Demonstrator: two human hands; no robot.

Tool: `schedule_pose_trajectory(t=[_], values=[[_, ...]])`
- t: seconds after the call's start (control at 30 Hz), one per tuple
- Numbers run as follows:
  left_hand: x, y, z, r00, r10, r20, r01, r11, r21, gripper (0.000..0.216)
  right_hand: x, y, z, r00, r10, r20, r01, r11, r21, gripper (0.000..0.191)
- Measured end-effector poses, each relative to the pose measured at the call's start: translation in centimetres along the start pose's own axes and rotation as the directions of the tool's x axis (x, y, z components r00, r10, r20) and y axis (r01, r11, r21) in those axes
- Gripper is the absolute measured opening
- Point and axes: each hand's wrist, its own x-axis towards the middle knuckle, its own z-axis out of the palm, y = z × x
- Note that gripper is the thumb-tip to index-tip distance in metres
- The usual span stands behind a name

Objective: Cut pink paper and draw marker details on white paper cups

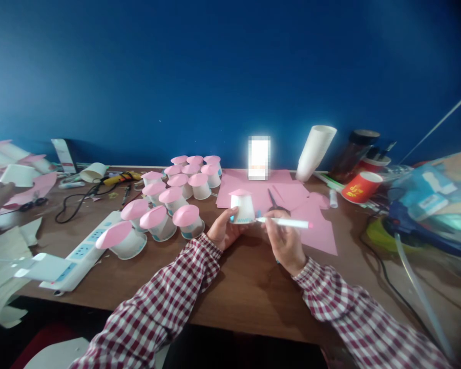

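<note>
My left hand (223, 229) is closed around a small upturned white paper cup (243, 207) with a pink paper top and a blue wavy line near its rim. The cup is held just above the brown table (249, 287). My right hand (286, 240) grips a white marker pen (286, 222) with a pink end. Its tip touches the cup's lower right side. Both sleeves are red-and-white check.
Several finished pink-topped cups (174, 200) stand in rows to the left. Pink paper sheets (292, 197) with scissors (274, 202) lie behind my hands. A power strip (82, 251) sits front left, a white cup stack (315, 151) and red cup (361, 187) at the back right, a glue gun (415, 225) at right.
</note>
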Motion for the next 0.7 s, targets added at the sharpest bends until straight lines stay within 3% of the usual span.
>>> schedule_pose_trajectory(t=[0.33, 0.5, 0.7], values=[[0.43, -0.59, -1.03, 0.997, 0.037, 0.071, -0.043, 0.995, 0.092, 0.035, -0.22, -0.2, 0.16, 0.999, -0.014, 0.031, 0.014, 1.0, 0.016, 0.013], [0.44, -0.67, -0.81, 0.999, 0.036, 0.026, -0.038, 0.998, 0.054, 0.034, -0.37, 0.12, 0.11, 0.999, 0.029, -0.017, -0.029, 1.0, -0.001, 0.015], [0.49, -0.62, -0.54, 1.0, 0.018, -0.01, -0.018, 1.0, 0.005, 0.029, -0.17, -0.22, 0.09, 1.0, 0.002, 0.016, -0.002, 1.0, 0.019, 0.015]])
